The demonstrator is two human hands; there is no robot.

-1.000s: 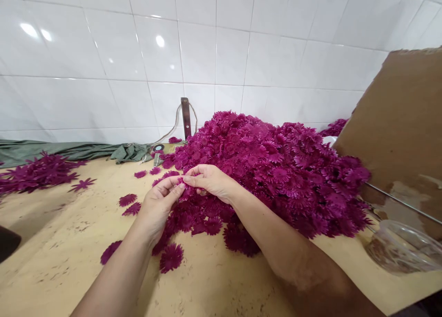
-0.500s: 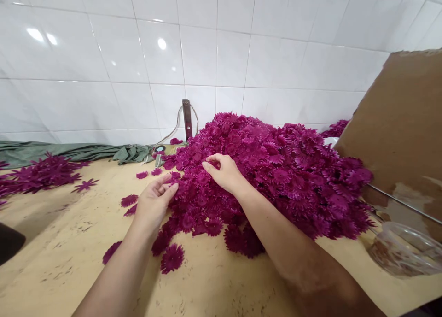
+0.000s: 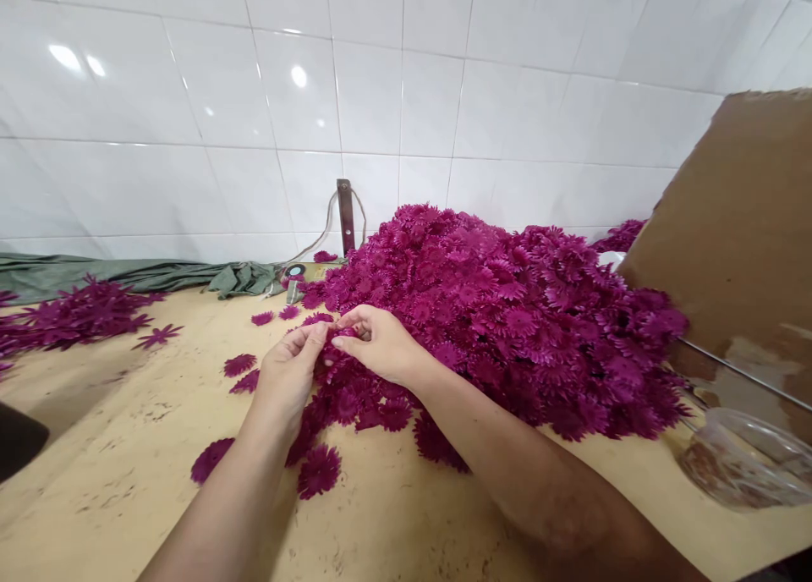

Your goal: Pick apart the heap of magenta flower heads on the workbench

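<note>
Pinching a magenta flower (image 3: 346,333) together, left fingers (image 3: 313,345) and right fingers (image 3: 353,347) sit well left of a clear tub (image 3: 748,472), brownish inside

Flower (image 3: 344,333): thin, satiny, between your left hand (image 3: 288,366) and right hand (image 3: 384,347).
Flower pile (image 3: 495,286): ruffled, cloth-like, beyond your right hand.
Bench (image 3: 381,514): smooth, matt, beneath your hands.
Wall (image 3: 507,108): glossy tile, beyond your hands.
Green cloth (image 3: 244,279): matt, wrinkled, beyond your left hand.
Cardboard (image 3: 742,218): matt, rough-edged, right of your right hand.
Tub (image 3: 729,476): glossy clear plastic, right of that hand.
</note>
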